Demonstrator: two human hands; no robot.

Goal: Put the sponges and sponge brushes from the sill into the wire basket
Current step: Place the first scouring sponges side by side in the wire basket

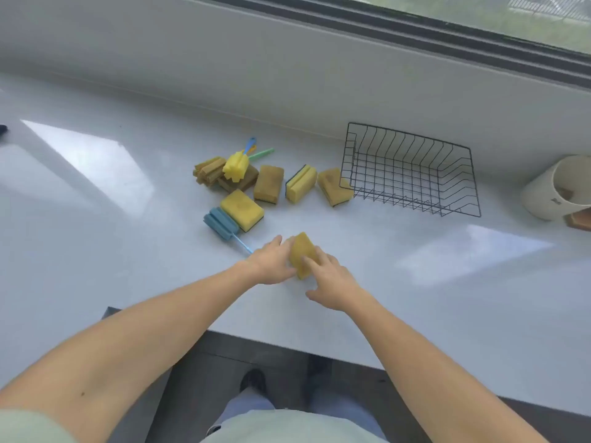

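Nothing lies in the wire basket (412, 171) yet. Head view: left hand (271, 262) and right hand (332, 279) press one yellow sponge (303, 251) between them (near edge); remaining sponges and brushes (256, 183) wait on the sill (96, 219).

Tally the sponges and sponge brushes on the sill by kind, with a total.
Block sponges: 6, counting the sponge in hand and a brown sponge under the yellow brush head
Sponge brushes: 3, yellow, tan brush, blue brush
Total: 9
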